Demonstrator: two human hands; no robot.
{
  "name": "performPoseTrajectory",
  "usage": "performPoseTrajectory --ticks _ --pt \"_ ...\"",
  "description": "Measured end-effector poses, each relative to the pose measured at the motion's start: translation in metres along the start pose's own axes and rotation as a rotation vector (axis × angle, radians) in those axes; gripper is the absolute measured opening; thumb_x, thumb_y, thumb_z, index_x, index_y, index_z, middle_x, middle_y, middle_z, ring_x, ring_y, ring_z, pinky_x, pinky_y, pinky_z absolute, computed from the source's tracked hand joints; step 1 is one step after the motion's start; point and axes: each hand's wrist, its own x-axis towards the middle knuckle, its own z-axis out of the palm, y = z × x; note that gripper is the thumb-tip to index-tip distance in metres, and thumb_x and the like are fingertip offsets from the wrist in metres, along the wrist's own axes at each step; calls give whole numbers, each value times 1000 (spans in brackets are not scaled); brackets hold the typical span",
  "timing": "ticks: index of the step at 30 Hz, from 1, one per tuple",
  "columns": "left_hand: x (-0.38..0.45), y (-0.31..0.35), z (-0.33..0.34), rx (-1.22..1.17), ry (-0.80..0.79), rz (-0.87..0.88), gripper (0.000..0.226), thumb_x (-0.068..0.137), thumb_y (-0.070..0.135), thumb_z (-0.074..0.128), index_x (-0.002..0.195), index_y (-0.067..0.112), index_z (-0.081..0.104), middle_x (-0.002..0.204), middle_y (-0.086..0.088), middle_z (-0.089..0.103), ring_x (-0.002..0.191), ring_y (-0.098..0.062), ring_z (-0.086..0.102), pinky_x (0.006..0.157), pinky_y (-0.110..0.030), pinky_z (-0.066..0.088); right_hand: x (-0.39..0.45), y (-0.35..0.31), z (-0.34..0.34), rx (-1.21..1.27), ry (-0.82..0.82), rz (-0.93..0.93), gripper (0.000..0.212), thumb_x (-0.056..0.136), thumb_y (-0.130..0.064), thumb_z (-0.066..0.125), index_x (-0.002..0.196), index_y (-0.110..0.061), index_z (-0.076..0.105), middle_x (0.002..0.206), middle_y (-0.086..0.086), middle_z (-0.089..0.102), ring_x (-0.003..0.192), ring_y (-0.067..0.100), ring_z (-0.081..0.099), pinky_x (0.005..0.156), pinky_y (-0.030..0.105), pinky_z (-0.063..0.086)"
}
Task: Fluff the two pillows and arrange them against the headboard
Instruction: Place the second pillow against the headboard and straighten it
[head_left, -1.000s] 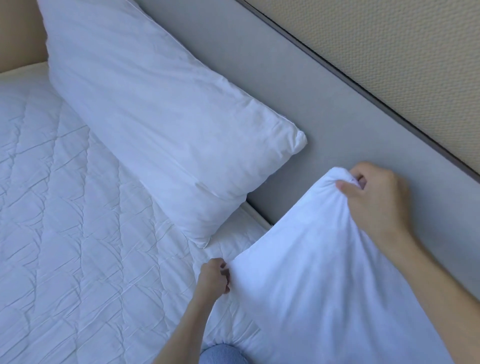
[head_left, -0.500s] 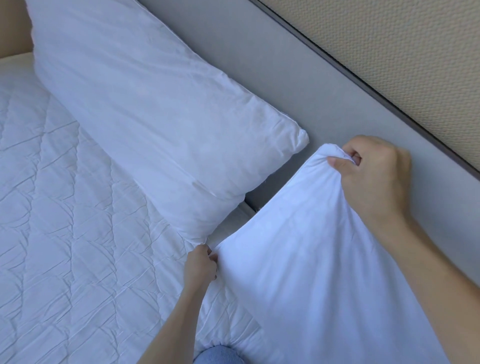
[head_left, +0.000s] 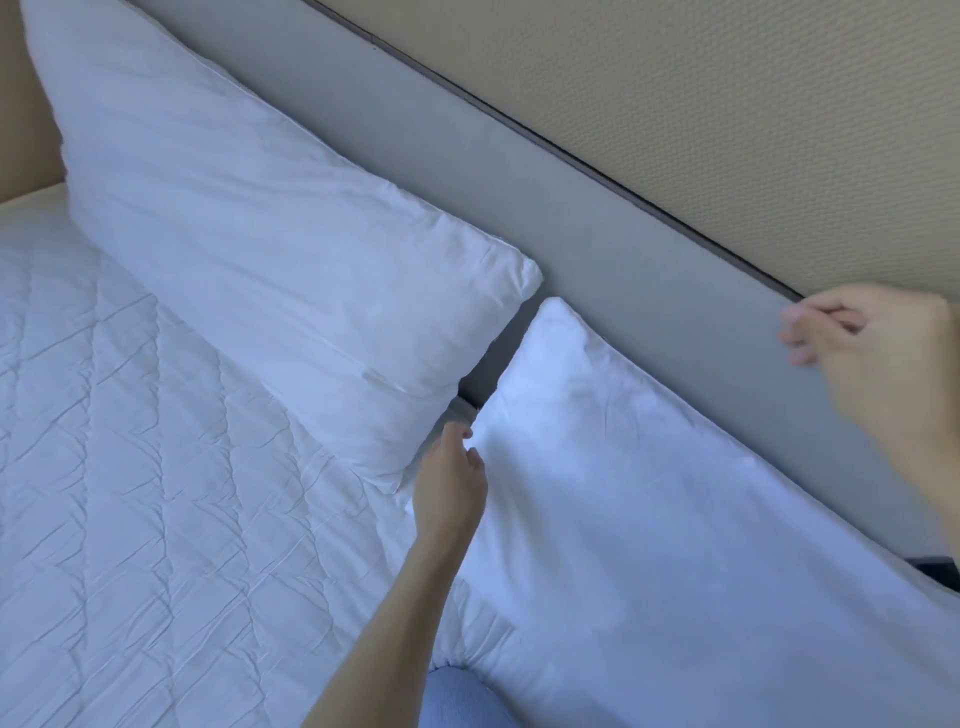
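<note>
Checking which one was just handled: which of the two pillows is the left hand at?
The nearer pillow, on the right: the left hand is at its lower corner. The far pillow lies away to the left.

Head view, close above the bed

One head-worn camera looks forward and down at the grey headboard (head_left: 597, 218), tilted, with the mattress (head_left: 130, 493) lying just below the headboard.

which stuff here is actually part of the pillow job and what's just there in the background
Part of the job:
far pillow, leaning on the headboard
near pillow, also against the headboard
left hand, at the near pillow's edge
right hand, lifted clear of the pillow

Just there:
quilted mattress cover
textured wall
</note>
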Motion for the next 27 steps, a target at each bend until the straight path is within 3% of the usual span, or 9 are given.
performPoseTrajectory --ticks 4,6,11,13,15,19,23,27 --pt "-28 89 16 45 19 421 24 102 13 50 124 14 61 118 -3 63 92 -26 65 70 -42 54 15 -8 -7 75 -81 -19 30 85 -29 64 61 -11 67 61 3 73 56 20 73 63 46 61" --pt "-36 116 30 109 -17 618 25 101 12 54 124 13 62 120 -4 62 89 -29 67 65 -45 57 20 -8 -8 60 -138 -22 30 86 -27 64 62 -9 67 61 3 73 56 18 74 58 37 59" --pt "-45 162 71 292 -106 907 30 95 10 62 124 14 60 127 -4 60 79 -34 67 50 -37 46 23 -4 -11 -4 -210 -69 32 91 -19 59 66 -1 67 61 5 73 48 13 70 43 24 53" --pt "-48 177 82 341 -96 926 29 94 11 64 123 13 62 126 -7 59 78 -37 67 51 -36 42 23 -4 -7 -38 -181 -103 34 92 -18 59 65 3 65 57 6 72 43 11 68 37 15 43" --pt "-50 187 86 377 -94 894 26 93 11 65 119 11 62 122 -10 58 78 -41 66 54 -38 43 24 -4 -4 -41 -166 -113 35 91 -17 59 64 5 60 56 8 71 41 12 67 37 16 44" --pt "-51 192 94 460 -129 860 24 96 19 65 118 12 61 126 -6 60 89 -41 67 66 -46 55 26 -1 -6 -7 -196 -133 37 92 -15 59 57 -10 48 57 12 70 39 14 66 37 16 43" --pt "-51 181 112 587 -238 813 31 97 28 66 126 18 60 128 -1 60 97 -36 67 75 -44 56 29 2 -2 -79 -171 -188 40 90 -15 59 53 -11 43 58 15 70 45 22 69 42 29 55" --pt "-48 174 121 626 -263 812 28 94 22 69 122 21 62 119 -1 64 96 -33 66 73 -43 56 31 9 -3 -80 -114 -263 47 87 -13 61 50 -15 32 57 13 65 58 35 70 51 39 57"
